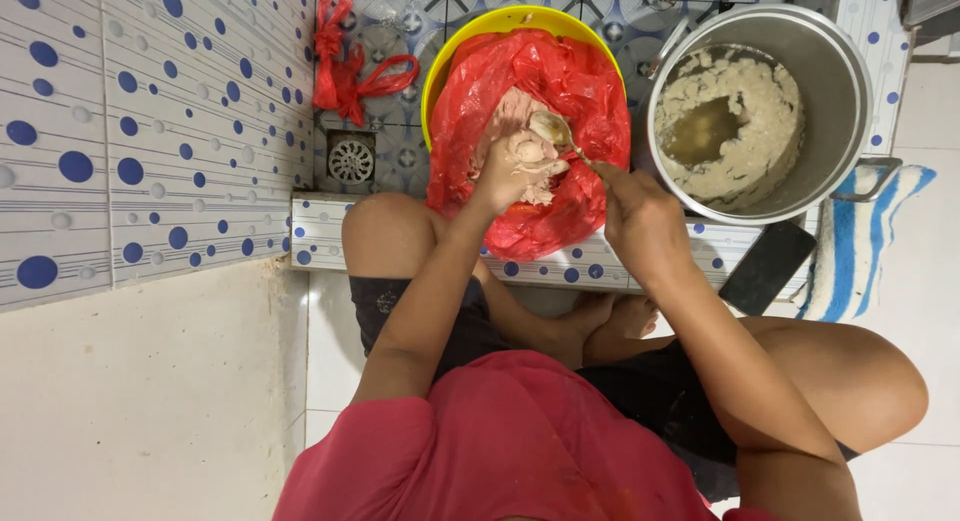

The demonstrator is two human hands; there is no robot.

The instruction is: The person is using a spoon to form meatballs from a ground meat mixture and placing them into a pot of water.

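My left hand (512,171) is closed around a lump of pale paste (527,149), squeezing a ball out at its top. It hovers over a yellow basin (500,23) lined with a red plastic bag (565,76) that holds more of the paste. My right hand (637,213) grips a metal spoon (556,133), whose bowl touches the ball at my left hand. To the right stands a large metal pot (835,71) with pale lumps floating in cloudy liquid.
A tiled wall with blue dots fills the left. A floor drain (351,159) and a knotted red plastic bag (345,66) lie beyond the tiled step. A dark flat object (768,266) and a blue-and-white striped cloth (872,236) lie at right. I sit cross-legged.
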